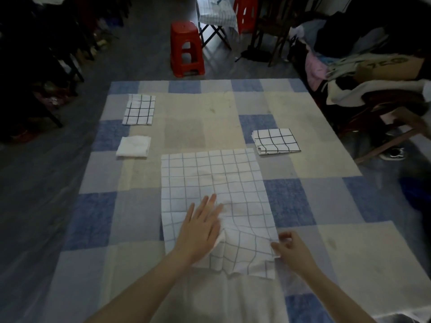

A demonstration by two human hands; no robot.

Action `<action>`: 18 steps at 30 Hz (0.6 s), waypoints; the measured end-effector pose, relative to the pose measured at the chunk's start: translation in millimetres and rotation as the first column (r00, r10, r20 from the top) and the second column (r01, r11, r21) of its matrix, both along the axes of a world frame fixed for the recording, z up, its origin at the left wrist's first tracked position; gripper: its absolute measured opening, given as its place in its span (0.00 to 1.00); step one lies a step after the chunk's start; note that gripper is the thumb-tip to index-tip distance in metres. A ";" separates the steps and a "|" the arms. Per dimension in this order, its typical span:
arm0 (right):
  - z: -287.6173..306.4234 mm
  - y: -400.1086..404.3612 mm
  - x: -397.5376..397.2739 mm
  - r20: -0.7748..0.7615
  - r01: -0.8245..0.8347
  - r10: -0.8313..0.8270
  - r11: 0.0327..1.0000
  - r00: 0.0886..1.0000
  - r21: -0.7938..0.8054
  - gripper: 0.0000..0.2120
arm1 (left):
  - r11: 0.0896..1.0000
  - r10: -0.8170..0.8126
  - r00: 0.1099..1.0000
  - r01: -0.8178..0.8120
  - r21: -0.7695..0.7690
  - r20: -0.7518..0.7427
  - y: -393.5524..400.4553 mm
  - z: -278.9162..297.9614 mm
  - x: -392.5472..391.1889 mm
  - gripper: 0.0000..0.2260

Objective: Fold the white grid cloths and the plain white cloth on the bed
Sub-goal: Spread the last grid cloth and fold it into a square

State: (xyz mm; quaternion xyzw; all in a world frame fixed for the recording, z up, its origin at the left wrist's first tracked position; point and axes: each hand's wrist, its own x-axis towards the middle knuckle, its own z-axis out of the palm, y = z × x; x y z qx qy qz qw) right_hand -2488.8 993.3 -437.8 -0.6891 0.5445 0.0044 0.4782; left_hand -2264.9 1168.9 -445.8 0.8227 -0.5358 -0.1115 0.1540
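Note:
A large white cloth with a thin grey grid [210,178] lies spread on the bed in front of me, rumpled at its near edge. My left hand [201,227] presses flat on its near part, fingers straight. My right hand [288,247] pinches the cloth's near right corner. A folded white cloth with a black grid [139,109] lies at the far left. A folded plain white cloth [133,146] sits just nearer than it. Another folded black-grid cloth [276,141] rests at the right.
The bed cover [303,206] is a blue, grey and cream check. Beyond its far edge stand two red stools [186,47] and a small table draped in a grid cloth [217,12]. Piled clothes and a chair [373,78] crowd the right side.

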 end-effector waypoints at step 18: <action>30.6 16.5 -30.4 0.164 0.041 -0.112 0.921 0.980 0.388 0.21 | 0.969 0.047 0.982 -0.001 0.247 -0.180 76.2 10.7 7.1 0.53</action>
